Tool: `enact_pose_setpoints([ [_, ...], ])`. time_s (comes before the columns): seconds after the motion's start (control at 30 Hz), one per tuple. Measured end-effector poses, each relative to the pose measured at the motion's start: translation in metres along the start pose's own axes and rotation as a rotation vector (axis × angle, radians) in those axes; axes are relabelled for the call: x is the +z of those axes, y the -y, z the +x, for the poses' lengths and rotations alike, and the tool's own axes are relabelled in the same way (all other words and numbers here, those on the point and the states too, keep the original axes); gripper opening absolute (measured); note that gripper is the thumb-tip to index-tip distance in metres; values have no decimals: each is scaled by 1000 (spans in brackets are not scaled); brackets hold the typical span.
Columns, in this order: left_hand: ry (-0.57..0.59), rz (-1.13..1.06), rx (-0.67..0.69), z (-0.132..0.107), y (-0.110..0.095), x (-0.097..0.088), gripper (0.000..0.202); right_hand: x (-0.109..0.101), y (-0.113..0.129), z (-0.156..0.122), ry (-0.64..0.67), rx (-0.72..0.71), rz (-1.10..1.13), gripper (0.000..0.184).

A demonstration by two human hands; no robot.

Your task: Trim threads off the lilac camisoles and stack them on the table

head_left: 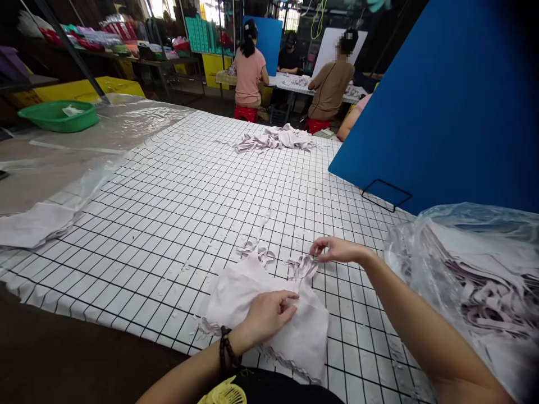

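Note:
A pale pink fabric piece with ruffled edges and thin straps lies on the gridded white tablecloth in front of me. My left hand rests flat on its middle, fingers stretched out and pressing it down; a dark bead bracelet is on that wrist. My right hand reaches to the garment's far right corner and pinches one of its straps between thumb and fingers. Another strap curls loose at the far left corner.
A clear plastic bag full of similar fabric pieces sits at my right. A blue board stands behind it. A heap of the same fabric lies mid-table, a folded stack at left, a green basin far left. Several people sit at a far table.

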State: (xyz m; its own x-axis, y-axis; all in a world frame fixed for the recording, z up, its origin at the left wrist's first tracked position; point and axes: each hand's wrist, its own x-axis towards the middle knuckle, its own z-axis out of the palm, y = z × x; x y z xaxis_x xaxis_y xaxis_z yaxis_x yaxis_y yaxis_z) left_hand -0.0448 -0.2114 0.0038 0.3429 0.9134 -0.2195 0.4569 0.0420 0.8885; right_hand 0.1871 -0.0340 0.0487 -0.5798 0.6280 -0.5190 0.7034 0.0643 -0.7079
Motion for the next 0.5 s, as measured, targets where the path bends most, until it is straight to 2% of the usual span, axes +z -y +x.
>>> enact_pose_setpoints([
  [0.1,123,-213,-12,-6,-8,-11,43,7,31,32,-179,42,-10,24],
  [0.2,224,-506,-71,-11,-6,-25,54,27,62,82,-318,148,46,26],
  [0.23,226,-589,-89,-12,-2,-30,55,33,71,100,-417,193,41,28],
  [0.33,156,-769,-128,-10,16,-40,54,42,87,146,-574,238,40,31],
  [0.4,92,-877,-161,-8,29,-43,50,40,92,168,-597,250,81,28],
  [0.5,49,-1048,-191,-7,40,-44,48,30,92,186,-557,252,208,22],
])
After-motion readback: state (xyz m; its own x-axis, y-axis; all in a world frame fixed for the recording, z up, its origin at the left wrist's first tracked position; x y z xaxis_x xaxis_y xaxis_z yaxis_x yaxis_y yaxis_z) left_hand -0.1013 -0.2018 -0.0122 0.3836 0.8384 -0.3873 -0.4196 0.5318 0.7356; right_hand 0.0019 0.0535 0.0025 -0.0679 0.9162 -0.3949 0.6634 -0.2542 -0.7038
